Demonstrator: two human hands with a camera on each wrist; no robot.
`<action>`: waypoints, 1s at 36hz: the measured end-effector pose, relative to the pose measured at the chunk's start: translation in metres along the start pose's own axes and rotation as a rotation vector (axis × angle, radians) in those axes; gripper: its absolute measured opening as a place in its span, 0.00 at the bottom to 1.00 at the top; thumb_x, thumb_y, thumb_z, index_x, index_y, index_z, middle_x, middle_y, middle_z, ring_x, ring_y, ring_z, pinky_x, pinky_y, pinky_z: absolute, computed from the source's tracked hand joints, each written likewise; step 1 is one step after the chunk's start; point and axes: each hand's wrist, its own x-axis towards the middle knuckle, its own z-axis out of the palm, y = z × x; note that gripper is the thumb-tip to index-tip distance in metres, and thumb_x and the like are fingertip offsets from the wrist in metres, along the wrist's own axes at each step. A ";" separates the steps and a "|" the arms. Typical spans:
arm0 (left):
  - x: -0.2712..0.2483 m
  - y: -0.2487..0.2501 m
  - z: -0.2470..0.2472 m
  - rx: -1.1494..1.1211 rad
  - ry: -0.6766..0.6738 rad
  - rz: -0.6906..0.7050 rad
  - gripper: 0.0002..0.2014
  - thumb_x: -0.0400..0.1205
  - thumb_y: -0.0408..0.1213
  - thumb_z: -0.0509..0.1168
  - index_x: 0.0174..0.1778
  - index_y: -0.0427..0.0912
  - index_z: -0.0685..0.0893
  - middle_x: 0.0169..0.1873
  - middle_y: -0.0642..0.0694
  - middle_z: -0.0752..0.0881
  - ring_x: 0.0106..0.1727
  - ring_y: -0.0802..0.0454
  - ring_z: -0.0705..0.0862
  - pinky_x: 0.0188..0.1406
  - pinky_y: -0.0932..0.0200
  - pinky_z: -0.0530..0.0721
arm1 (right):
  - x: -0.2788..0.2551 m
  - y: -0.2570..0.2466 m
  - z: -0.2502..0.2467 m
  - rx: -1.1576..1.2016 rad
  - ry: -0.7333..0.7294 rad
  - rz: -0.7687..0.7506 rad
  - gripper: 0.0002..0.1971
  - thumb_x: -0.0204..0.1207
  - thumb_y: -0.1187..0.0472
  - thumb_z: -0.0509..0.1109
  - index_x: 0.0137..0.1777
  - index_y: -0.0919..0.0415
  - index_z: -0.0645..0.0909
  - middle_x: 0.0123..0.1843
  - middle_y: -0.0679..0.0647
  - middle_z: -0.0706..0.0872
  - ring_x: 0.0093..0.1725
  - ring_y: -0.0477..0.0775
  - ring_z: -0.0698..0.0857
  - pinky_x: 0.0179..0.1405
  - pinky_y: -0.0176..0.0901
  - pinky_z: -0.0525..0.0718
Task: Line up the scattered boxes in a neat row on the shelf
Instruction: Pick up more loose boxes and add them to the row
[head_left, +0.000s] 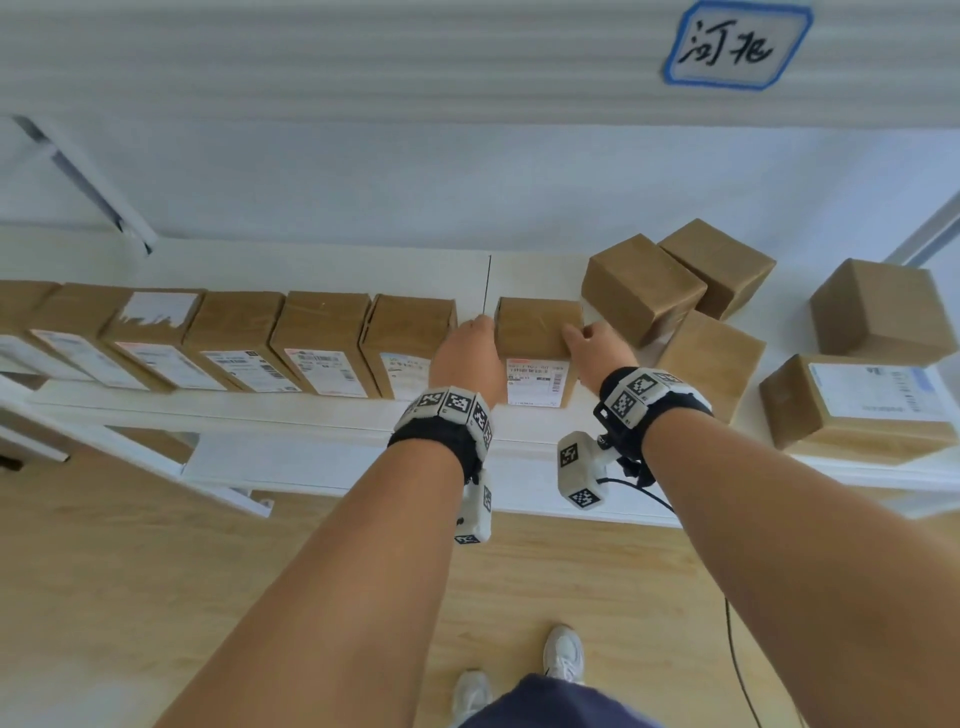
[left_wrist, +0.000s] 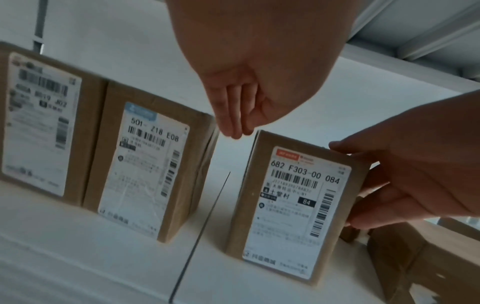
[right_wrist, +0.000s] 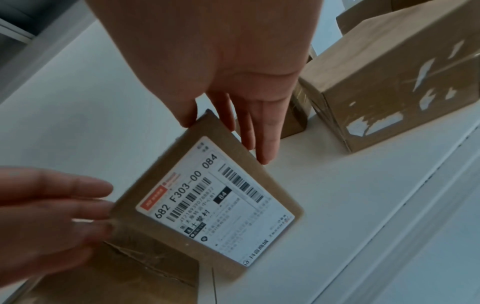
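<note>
A brown box with a white shipping label (head_left: 537, 332) (left_wrist: 293, 195) (right_wrist: 207, 205) stands upright on the white shelf (head_left: 311, 410), a small gap right of the row. My left hand (head_left: 470, 353) (left_wrist: 246, 82) (right_wrist: 52, 205) reaches into that gap, its straight fingers at the box's left side. My right hand (head_left: 597, 353) (left_wrist: 415, 164) (right_wrist: 233, 61) lies with straight fingers along the box's right side and its thumb on the top edge. Several labelled boxes (head_left: 322, 338) form the row, ending at one (head_left: 410, 338) (left_wrist: 145, 164) beside my left hand.
Loose brown boxes lie at odd angles to the right: two tilted at the back (head_left: 641, 288) (head_left: 719, 265), one close by my right wrist (head_left: 711, 358) (right_wrist: 389, 82), two further right (head_left: 878, 312) (head_left: 852, 400). A shelf board hangs overhead. Wooden floor lies below.
</note>
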 end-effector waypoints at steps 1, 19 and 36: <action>0.000 -0.002 -0.004 0.021 0.023 0.032 0.17 0.82 0.26 0.58 0.67 0.38 0.77 0.58 0.42 0.83 0.55 0.45 0.83 0.47 0.56 0.80 | -0.001 -0.002 0.001 -0.005 0.000 0.006 0.22 0.83 0.43 0.55 0.62 0.61 0.75 0.49 0.58 0.85 0.47 0.59 0.86 0.49 0.55 0.86; -0.002 -0.070 -0.023 0.190 0.006 0.083 0.27 0.80 0.27 0.60 0.77 0.43 0.72 0.68 0.41 0.78 0.68 0.44 0.76 0.64 0.52 0.79 | -0.006 -0.026 0.032 -0.068 -0.026 0.022 0.21 0.83 0.45 0.57 0.61 0.63 0.75 0.50 0.59 0.86 0.46 0.61 0.86 0.48 0.54 0.85; 0.002 -0.075 -0.029 0.176 0.017 0.101 0.22 0.80 0.29 0.59 0.72 0.43 0.77 0.64 0.43 0.79 0.65 0.45 0.77 0.60 0.50 0.81 | -0.006 -0.036 0.044 -0.083 -0.002 0.033 0.23 0.84 0.45 0.57 0.66 0.64 0.74 0.53 0.59 0.85 0.46 0.60 0.82 0.41 0.48 0.77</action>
